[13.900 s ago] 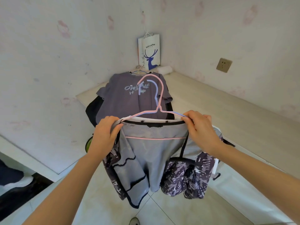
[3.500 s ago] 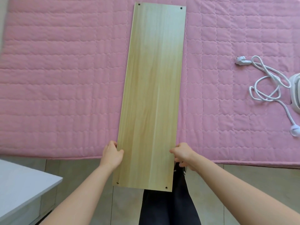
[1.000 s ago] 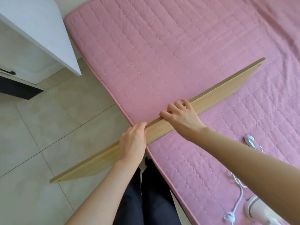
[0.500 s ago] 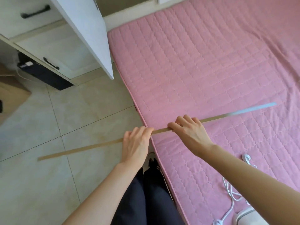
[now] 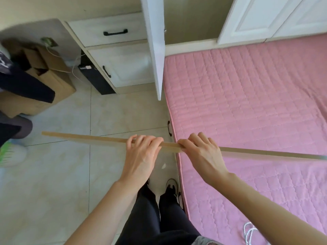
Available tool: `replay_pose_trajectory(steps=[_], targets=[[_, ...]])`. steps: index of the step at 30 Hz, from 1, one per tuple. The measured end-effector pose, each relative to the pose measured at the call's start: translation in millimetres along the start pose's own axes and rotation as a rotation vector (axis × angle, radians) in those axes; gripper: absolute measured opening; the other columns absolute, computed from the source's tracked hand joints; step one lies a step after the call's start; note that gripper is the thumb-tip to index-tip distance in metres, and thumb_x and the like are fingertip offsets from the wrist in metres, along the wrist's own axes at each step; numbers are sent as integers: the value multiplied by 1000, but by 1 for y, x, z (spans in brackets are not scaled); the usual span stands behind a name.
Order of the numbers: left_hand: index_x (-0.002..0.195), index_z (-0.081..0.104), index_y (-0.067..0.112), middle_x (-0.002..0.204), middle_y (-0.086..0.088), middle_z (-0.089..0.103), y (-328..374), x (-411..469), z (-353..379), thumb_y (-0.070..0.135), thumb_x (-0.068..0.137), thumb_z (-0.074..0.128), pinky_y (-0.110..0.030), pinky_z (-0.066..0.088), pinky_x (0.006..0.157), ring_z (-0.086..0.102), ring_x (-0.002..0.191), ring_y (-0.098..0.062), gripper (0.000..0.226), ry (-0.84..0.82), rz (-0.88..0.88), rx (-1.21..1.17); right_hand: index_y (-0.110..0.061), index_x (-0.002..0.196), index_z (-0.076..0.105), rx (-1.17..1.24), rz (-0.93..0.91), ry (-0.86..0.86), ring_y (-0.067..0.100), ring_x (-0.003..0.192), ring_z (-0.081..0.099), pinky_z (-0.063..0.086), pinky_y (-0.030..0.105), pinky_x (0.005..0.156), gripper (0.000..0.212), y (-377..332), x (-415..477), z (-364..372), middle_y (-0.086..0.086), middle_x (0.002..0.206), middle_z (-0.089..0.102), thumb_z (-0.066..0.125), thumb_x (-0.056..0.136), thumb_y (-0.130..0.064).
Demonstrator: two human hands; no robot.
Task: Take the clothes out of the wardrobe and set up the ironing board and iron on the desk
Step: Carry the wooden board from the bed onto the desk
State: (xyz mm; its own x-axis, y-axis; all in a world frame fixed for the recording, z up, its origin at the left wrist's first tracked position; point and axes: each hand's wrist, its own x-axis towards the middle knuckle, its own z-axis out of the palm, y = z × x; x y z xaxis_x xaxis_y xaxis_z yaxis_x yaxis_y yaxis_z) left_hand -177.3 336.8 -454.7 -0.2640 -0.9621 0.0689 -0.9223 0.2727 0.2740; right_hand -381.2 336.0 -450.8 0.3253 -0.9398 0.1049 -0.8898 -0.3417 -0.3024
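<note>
I hold the long light wooden board [image 5: 85, 138] edge-on, level in front of me, so only its thin top edge shows. It spans from above the tiled floor on the left to over the pink quilted mattress [image 5: 247, 103] on the right. My left hand [image 5: 143, 154] grips the top edge near the middle, fingers curled over it. My right hand [image 5: 201, 152] grips the same edge just to the right. A loop of the iron's white cord [image 5: 251, 232] lies on the mattress at the bottom right; the iron itself is out of view.
An open white wardrobe door [image 5: 155, 46] juts toward me between floor and mattress. White drawers with black handles [image 5: 115, 32] stand behind it. A cardboard box [image 5: 47, 80] and dark clothing [image 5: 21, 85] lie at the left. My feet are on the tiles below.
I have turned left with the board: it has swung level, and the wardrobe door, drawers and cardboard box have come further into view. Both hands keep their grip.
</note>
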Motion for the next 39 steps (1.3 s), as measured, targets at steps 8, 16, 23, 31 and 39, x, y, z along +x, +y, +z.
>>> replay_pose_trajectory(steps=[8, 16, 23, 31, 39], targets=[[104, 58, 27, 97, 14, 60, -57, -24, -36, 27, 95, 48, -40, 27, 105, 52, 94, -16, 14, 100, -134, -31, -18, 97, 70, 63, -130, 0, 23, 69, 51, 41, 34, 53, 28, -65, 48, -9, -1, 78, 58, 43, 95, -26], [107, 62, 26, 100, 15, 62, -139, -48, -82, 34, 98, 37, -39, 25, 105, 52, 96, -15, 28, 143, -277, -45, -18, 96, 70, 100, -223, -13, 25, 70, 55, 47, 38, 54, 9, -154, 106, 6, -1, 79, 59, 67, 87, -20], [107, 63, 26, 101, 15, 63, -235, -64, -136, 35, 97, 34, -36, 24, 104, 52, 97, -16, 32, 155, -321, -66, -20, 100, 70, 110, -270, -65, 24, 73, 55, 47, 37, 55, 13, -251, 162, 20, -3, 83, 60, 68, 88, -20], [107, 61, 28, 100, 16, 61, -342, -72, -187, 34, 97, 36, -33, 21, 103, 49, 97, -13, 27, 199, -318, -10, -18, 104, 70, 166, -279, -94, 25, 80, 57, 49, 41, 60, 15, -351, 226, 33, 0, 89, 62, 61, 93, -21], [106, 59, 30, 99, 17, 59, -413, -49, -227, 35, 99, 36, -30, 20, 102, 48, 94, -12, 25, 287, -292, 32, -18, 109, 68, 214, -307, -88, 22, 82, 54, 50, 40, 67, 19, -403, 292, 38, -1, 92, 62, 55, 95, -22]])
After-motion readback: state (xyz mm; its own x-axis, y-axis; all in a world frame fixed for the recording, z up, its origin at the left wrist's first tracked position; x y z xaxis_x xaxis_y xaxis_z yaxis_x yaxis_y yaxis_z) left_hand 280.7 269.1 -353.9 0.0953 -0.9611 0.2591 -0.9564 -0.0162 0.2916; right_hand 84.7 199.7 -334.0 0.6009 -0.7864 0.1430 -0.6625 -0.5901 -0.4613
